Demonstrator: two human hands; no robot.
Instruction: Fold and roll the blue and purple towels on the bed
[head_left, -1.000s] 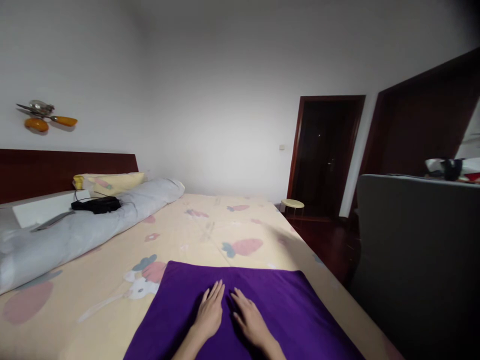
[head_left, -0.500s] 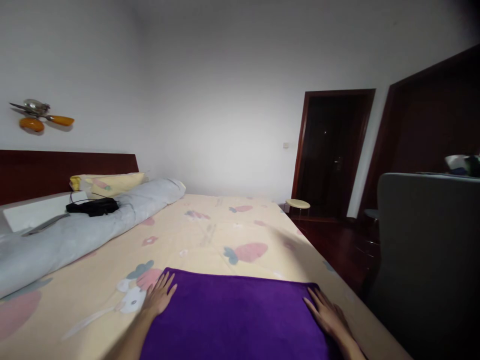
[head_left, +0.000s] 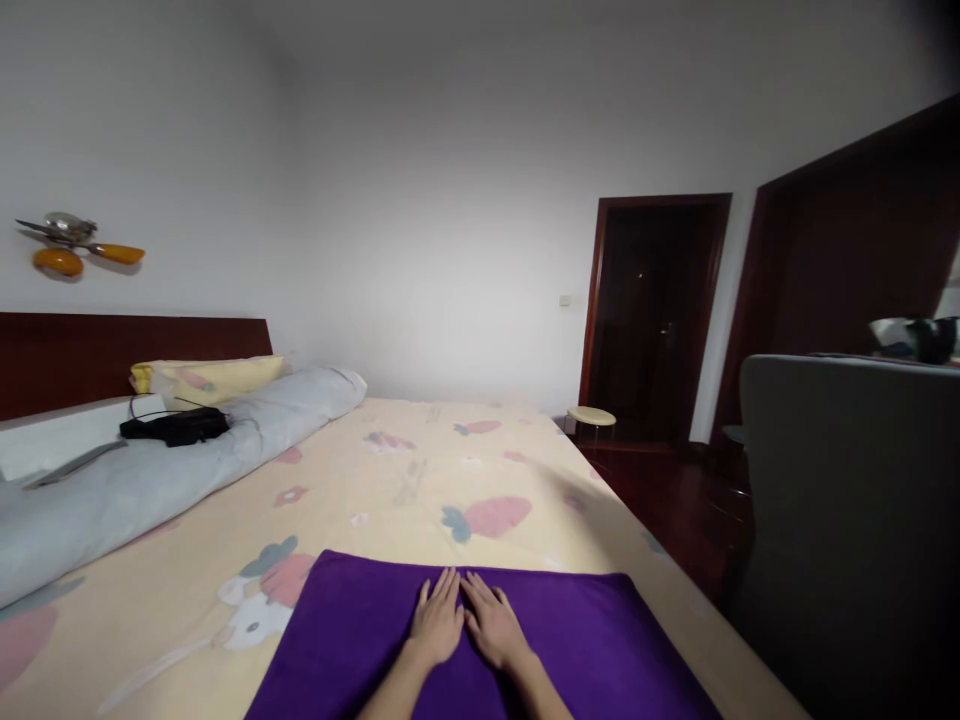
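A purple cloth [head_left: 585, 640] lies spread flat on the bed's cream sheet [head_left: 420, 480], close to me. My left hand [head_left: 437, 622] rests palm down on the middle of the cloth, fingers stretched out. My right hand [head_left: 491, 625] lies flat beside it, fingers out too, the two hands almost touching near the cloth's far edge. Neither hand holds anything.
A rolled grey quilt [head_left: 150, 470] runs along the left with a black device and cable [head_left: 176, 425] on it. A yellow pillow [head_left: 206, 375] sits by the dark headboard [head_left: 112, 350]. A grey chair back [head_left: 847, 520] stands at the right. A small stool [head_left: 591, 416] stands before a dark doorway [head_left: 649, 310].
Half a second ago my hands were spread to the cloth's far left and right corners. They have come back together on the middle of the cloth, as one second ago.
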